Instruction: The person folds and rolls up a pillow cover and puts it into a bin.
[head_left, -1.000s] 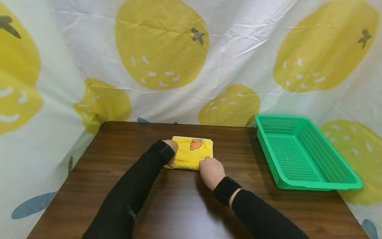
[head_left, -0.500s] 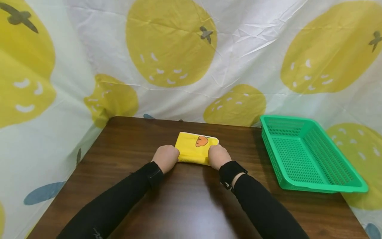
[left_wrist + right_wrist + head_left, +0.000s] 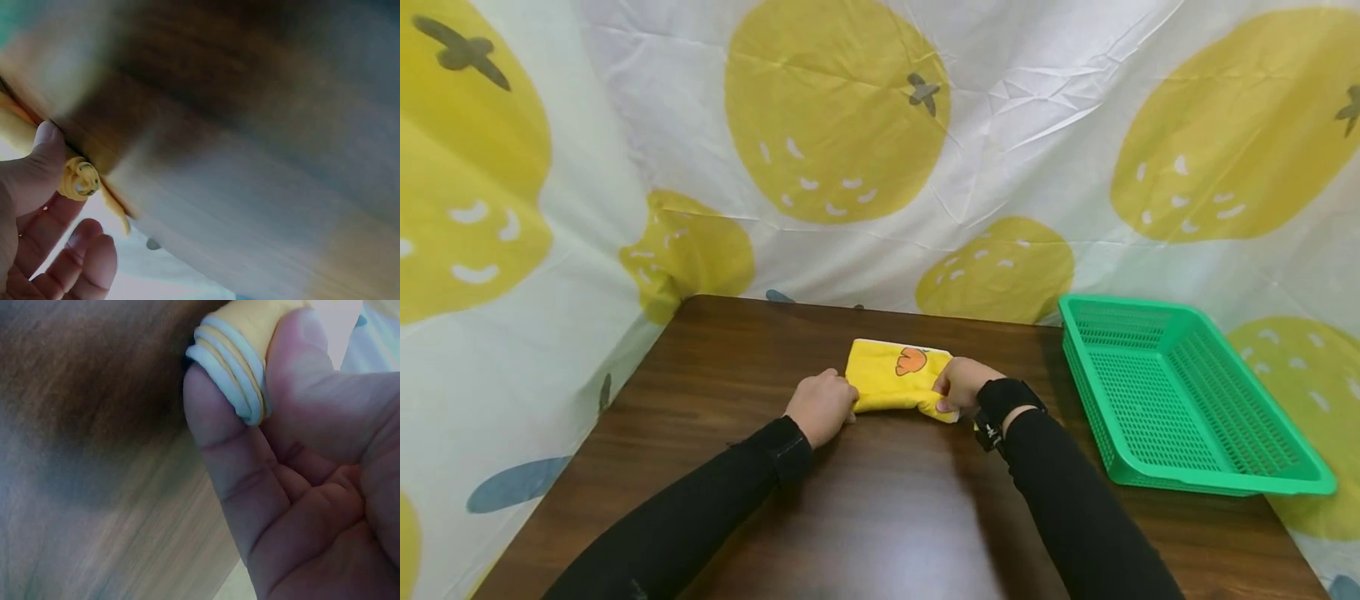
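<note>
Apparently, the step in hand is rolling or tucking the near edge of the yellow cloth [image 3: 887,379], which lies on the brown surface [image 3: 737,358] in front of the person, left of and apart from the green basket [image 3: 1225,482]. Both hands are engaged. The left hand [image 3: 822,407] grips the near left corner; the right hand [image 3: 968,383] pinches the near right corner.

For a good result, align the two ends first: the near edge bends at the right corner, so straighten it before adding a turn. Apply equal tension from both sides. Set each thumb on top of the roll and the fingers behind it, then turn both ends at the same rate. Uneven turning would probably skew the roll into a cone; a loose pinch could let the layers slip.

The views differ as follows. Only the left wrist view shows the spiral end [image 3: 80,178], wound tightly beside the thumb, with the other fingers bent below it. Only the right wrist view shows the stacked white-and-yellow layers [image 3: 231,372] held between thumb and forefinger. The head view hides both details behind the hands, but it alone gives the whole layout: the flat far part of the cloth, its orange print [image 3: 912,361] and the complete basket.
</note>
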Motion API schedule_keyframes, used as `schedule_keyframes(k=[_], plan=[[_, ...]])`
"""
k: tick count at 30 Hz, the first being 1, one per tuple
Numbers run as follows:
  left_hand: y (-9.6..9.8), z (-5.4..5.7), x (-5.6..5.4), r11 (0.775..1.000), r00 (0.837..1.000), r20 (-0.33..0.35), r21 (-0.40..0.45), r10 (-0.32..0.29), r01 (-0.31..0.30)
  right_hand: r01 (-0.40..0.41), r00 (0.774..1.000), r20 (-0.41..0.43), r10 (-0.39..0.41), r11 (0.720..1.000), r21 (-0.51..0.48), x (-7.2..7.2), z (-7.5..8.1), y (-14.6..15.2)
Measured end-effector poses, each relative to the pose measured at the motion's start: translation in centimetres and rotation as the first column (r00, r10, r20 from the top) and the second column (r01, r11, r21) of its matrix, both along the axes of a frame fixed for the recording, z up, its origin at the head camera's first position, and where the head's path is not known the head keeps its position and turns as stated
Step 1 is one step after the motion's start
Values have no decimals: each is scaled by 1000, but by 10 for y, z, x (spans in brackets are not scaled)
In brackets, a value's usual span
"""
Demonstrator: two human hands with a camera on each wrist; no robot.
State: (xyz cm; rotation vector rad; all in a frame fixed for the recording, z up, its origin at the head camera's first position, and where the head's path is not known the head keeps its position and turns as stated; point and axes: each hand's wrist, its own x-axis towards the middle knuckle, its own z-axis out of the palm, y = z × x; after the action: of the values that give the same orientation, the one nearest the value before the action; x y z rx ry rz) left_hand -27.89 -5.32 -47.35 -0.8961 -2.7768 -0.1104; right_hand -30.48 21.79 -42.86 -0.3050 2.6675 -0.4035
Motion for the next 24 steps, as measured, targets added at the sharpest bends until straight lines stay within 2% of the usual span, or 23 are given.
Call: schedule_keyframes(k=[2, 7, 13, 17, 19, 22, 24], plan=[[0, 1, -2, 1000, 1000, 31, 8, 1, -1, 38, 998, 50, -36, 999, -26, -2, 0, 0], [0, 0, -11, 1000, 993, 118, 25, 2, -5, 77, 989, 131, -74, 997, -18, -10, -1, 0], [-2, -4, -24, 1000, 990, 144, 11, 2, -3, 67, 987, 151, -63, 998, -22, -13, -4, 0], [-2, -3, -32, 1000, 984, 178, -9, -13, 15, 54, 989, 138, -52, 998, -12, -10, -2, -2], [-2, 1, -36, 999, 974, 224, -23, -21, 27, 32, 993, 111, -35, 999, 23, -8, -1, -4], [-1, 6, -46, 997, 949, 315, -65, -18, 40, 9, 997, 70, -15, 996, 86, -7, 1, -9], [1, 8, -54, 992, 923, 385, -112, -6, 54, -9, 999, 40, 4, 993, 119, -6, 0, -14]])
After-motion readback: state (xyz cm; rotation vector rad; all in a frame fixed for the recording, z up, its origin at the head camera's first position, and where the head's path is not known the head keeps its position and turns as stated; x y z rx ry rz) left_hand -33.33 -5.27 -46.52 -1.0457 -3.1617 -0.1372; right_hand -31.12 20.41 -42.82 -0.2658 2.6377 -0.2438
